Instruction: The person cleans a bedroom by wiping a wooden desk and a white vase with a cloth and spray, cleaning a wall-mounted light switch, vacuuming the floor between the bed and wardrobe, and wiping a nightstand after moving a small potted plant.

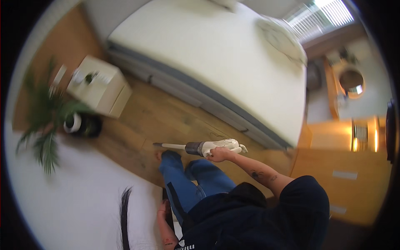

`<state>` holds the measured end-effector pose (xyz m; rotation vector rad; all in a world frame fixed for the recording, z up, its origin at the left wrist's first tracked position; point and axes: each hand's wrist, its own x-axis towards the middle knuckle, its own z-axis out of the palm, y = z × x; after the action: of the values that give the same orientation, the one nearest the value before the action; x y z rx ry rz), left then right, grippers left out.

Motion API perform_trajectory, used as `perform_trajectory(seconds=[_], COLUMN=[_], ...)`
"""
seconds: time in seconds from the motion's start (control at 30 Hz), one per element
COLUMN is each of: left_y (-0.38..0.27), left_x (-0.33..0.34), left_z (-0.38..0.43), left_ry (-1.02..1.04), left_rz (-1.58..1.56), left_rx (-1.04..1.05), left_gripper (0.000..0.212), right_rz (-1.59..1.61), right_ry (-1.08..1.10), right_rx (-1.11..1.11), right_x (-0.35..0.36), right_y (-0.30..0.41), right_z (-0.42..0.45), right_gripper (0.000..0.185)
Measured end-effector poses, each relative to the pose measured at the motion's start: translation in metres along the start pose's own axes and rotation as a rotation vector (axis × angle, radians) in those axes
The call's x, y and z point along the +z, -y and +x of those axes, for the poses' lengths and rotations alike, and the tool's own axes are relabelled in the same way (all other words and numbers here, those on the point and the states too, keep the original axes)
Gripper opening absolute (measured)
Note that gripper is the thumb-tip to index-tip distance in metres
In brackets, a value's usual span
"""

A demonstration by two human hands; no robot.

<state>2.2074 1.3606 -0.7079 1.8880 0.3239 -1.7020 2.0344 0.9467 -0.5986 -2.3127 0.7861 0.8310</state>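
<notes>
My right hand is closed around the handle of a white handheld vacuum cleaner. The vacuum's grey, see-through dust cup leads into a white nozzle with a dark tip, which points to the left above the wooden floor. Low in the picture, my left hand hangs beside my blue jeans, next to a dark upright edge. Its fingers are partly hidden, so whether it holds anything cannot be made out.
A bed with a white mattress and grey base stands ahead. To the left are a white nightstand with small items and a palm-like plant. A wooden dresser stands at right, near a round mirror. A white wall borders the floor at lower left.
</notes>
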Motion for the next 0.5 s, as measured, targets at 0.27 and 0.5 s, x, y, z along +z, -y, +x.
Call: perform_trajectory(seconds=[0.27,0.5], left_y=[-0.220,-0.265], left_x=[0.142,0.375], left_z=[-0.050,-0.146], left_ry=[-0.349,0.407], left_rz=[0.949,0.895], left_rx=[1.552,1.833], left_gripper=[0.072,0.062], right_rz=[0.654,0.662], right_ry=[-0.388,-0.687], right_rx=[0.021,0.005], right_x=[0.050,-0.052], right_y=[-0.064,-0.100], right_z=[-0.170,-0.240], right_gripper=[0.057,0.060])
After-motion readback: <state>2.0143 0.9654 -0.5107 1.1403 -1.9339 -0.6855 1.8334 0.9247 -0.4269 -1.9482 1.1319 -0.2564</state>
